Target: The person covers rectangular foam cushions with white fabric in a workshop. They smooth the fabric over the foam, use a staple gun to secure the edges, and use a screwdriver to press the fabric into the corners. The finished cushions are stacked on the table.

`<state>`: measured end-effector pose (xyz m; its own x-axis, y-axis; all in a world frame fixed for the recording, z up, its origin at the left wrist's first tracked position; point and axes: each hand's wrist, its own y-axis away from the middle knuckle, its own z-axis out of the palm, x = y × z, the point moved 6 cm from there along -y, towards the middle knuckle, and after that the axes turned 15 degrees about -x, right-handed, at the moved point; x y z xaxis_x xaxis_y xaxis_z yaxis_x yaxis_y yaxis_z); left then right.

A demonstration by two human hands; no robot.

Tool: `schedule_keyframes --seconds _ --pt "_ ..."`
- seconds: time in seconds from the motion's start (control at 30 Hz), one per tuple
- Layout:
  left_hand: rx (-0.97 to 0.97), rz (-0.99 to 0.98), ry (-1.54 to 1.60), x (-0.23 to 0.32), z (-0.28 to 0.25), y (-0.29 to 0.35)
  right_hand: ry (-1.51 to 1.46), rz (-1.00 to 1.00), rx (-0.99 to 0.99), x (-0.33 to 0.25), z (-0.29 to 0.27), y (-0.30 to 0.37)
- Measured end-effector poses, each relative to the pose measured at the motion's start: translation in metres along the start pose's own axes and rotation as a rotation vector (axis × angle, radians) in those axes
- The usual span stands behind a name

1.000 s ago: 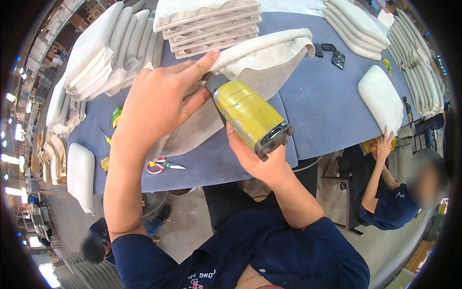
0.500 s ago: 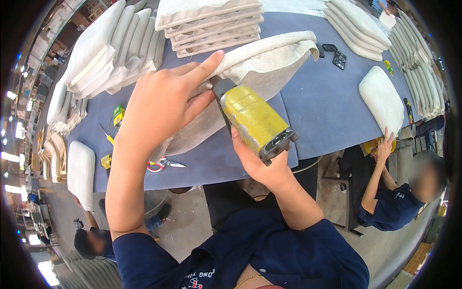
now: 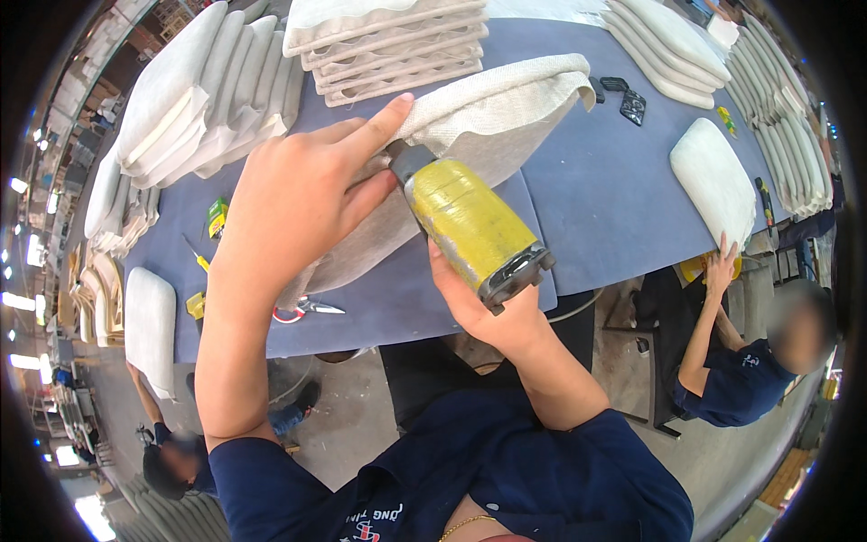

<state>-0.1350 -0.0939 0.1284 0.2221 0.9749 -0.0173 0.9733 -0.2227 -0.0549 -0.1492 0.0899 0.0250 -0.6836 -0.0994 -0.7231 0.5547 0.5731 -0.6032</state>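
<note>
A cushion (image 3: 506, 101) covered in off-white woven fabric is tilted up over the table in front of me, its paler lining flap hanging below the rolled edge. My left hand (image 3: 302, 185) is closed on its near edge, index finger stretched along the fabric and thumb tucked beneath. My right hand (image 3: 497, 316) grips a yellow staple gun (image 3: 474, 226) with a dark nose and end cap. The gun's nose meets the fabric edge right beside my left fingertips. Its handle is mostly hidden behind the body.
Red-handled scissors (image 3: 312, 307), a yellow screwdriver (image 3: 199, 257) and a green-yellow box (image 3: 218, 218) lie on the blue-grey table (image 3: 614, 208). Stacked cushions (image 3: 397, 54) rise at the back. Black parts (image 3: 632, 107) lie right. Co-workers on both sides hold cushions (image 3: 713, 181).
The whole view has shifted slightly left. My hands, the staple gun and the cushion keep nearly the same places relative to one another.
</note>
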Motion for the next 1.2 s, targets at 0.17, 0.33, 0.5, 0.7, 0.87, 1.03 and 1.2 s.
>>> schedule_keyframes --seconds 0.17,0.33,0.5,0.7,0.87,1.03,1.2 --pt "0.002 -0.002 -0.001 0.001 0.001 0.002 -0.004 0.017 -0.03 -0.005 -0.003 -0.002" --pt "-0.016 -0.014 0.009 0.004 0.0 0.0 -0.119 0.111 -0.042 -0.003 -0.001 -0.002" --pt "0.005 -0.002 0.023 0.008 -0.002 0.0 -0.024 0.035 -0.052 0.0 -0.003 -0.001" --pt "0.077 -0.083 0.024 0.033 0.003 0.014 0.116 -0.08 -0.026 0.009 -0.009 0.028" --pt "-0.042 -0.037 0.43 0.059 0.003 0.054 0.318 -0.043 -0.12 0.012 -0.021 0.075" --pt "-0.364 0.111 0.766 0.027 0.036 0.068 0.187 -0.066 -0.085 0.022 -0.038 0.118" --pt "-0.621 -0.101 1.101 0.001 0.104 0.045 0.066 -0.023 -0.119 0.026 -0.041 0.132"
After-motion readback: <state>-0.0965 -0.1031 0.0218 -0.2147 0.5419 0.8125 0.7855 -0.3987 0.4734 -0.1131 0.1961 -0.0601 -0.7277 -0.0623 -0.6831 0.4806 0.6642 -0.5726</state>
